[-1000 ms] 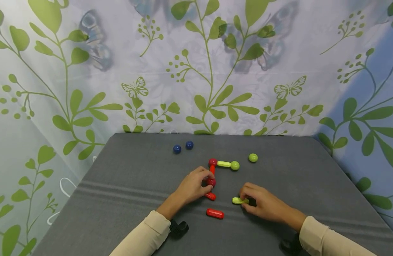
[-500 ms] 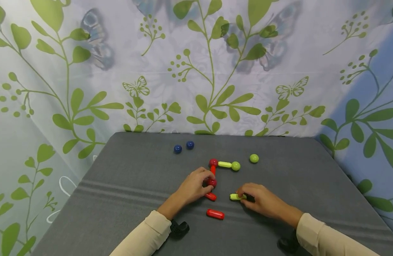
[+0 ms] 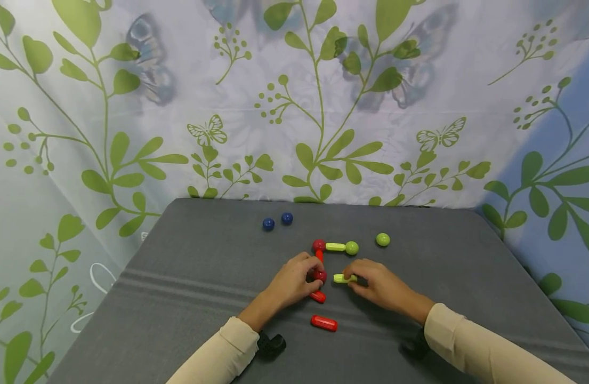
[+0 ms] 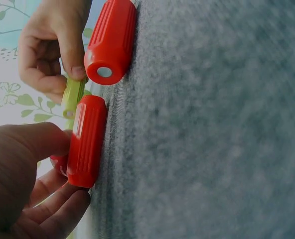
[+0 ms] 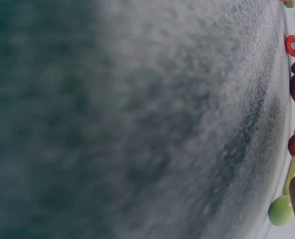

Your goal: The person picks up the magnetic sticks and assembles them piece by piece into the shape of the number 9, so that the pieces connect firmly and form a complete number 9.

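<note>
My left hand [image 3: 294,278] pinches a red ball [image 3: 320,276] between thumb and fingers. A red magnetic rod [image 3: 319,254] runs from it to a second red ball [image 3: 319,245]; from there a yellow-green rod [image 3: 335,247] leads to a green ball [image 3: 352,248]. Just below the left fingertips lies another red rod [image 3: 318,296], large in the left wrist view and partly covering the held ball there. My right hand [image 3: 382,285] pinches a yellow-green magnetic rod [image 3: 339,278], its free end pointing at the held ball with a small gap between.
Nearer me on the grey table [image 3: 179,320] is a loose red rod [image 3: 324,322], with a pale disc in its end. Two blue balls [image 3: 268,224] sit at the back left, a loose green ball [image 3: 382,239] at the back right. A patterned curtain [image 3: 256,133] hangs behind.
My right hand has moved left and away from me, bringing the yellow-green rod closer to the held red ball. The left hand stays in place.
</note>
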A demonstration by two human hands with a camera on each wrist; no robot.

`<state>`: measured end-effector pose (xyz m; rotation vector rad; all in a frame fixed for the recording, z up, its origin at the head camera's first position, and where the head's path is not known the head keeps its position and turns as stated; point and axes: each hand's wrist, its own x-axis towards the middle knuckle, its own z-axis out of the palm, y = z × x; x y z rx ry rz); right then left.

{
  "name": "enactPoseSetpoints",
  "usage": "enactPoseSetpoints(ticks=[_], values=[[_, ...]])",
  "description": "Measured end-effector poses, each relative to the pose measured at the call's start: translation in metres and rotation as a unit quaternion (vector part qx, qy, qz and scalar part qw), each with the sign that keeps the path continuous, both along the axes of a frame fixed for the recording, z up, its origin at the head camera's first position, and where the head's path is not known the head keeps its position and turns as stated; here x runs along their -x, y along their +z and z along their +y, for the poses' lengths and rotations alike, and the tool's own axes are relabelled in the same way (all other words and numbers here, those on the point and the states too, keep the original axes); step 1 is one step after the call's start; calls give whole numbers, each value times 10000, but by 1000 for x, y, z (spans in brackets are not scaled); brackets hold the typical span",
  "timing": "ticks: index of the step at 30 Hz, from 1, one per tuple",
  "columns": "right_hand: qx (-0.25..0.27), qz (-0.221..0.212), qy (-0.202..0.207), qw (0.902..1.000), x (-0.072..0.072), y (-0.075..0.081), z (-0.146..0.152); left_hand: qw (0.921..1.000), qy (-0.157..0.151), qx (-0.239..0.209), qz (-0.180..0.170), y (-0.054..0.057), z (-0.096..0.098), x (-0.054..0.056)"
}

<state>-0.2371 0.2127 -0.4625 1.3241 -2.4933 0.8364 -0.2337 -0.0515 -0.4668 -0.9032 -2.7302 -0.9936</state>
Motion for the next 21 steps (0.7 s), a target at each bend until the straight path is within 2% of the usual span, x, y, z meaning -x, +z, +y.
enactPoseSetpoints(ticks=[7, 12, 21], values=[[-117, -153, -147, 9997, 7, -2, -9, 10000, -21, -51, 33, -1, 0, 1], [-29, -108, -145, 9998, 11, -4, -13, 10000, 22, -53, 64, 0, -1, 1], [6, -140, -172, 9998, 12, -7, -17, 9999, 54, -71, 79, -1, -2, 0]])
